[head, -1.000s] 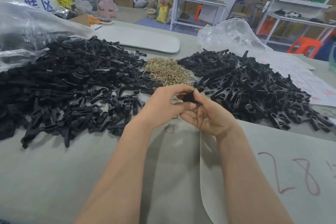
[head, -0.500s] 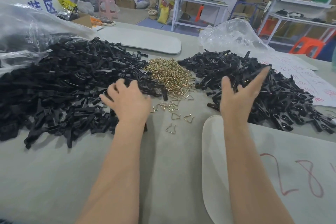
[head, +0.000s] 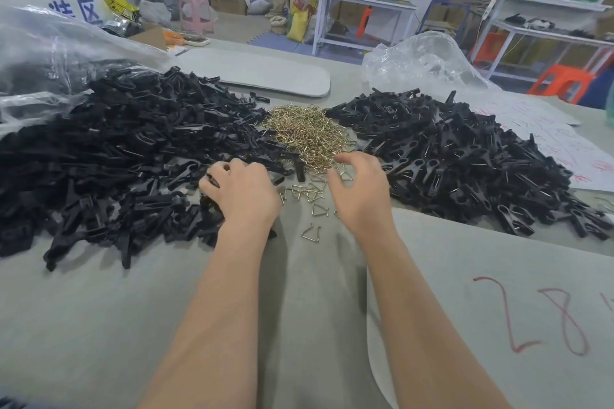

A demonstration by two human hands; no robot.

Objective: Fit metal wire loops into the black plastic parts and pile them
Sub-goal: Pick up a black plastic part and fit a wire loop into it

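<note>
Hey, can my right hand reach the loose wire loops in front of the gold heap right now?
Probably yes: the right hand hovers just over the loose wire loops, and nothing lies between them.

A single wide-angle camera rode on the person's head and faced forward and down over the counter (head: 99, 325), close enough that the near edge ran off the bottom of the frame. The left hand (head: 244, 192) and right hand (head: 360, 196) sat just below the centre, near the lens. Heaps of black plastic parts (head: 116, 149) spanned the middle band, and the workbenches (head: 365, 0) of the room behind bowed along the top edge
</note>
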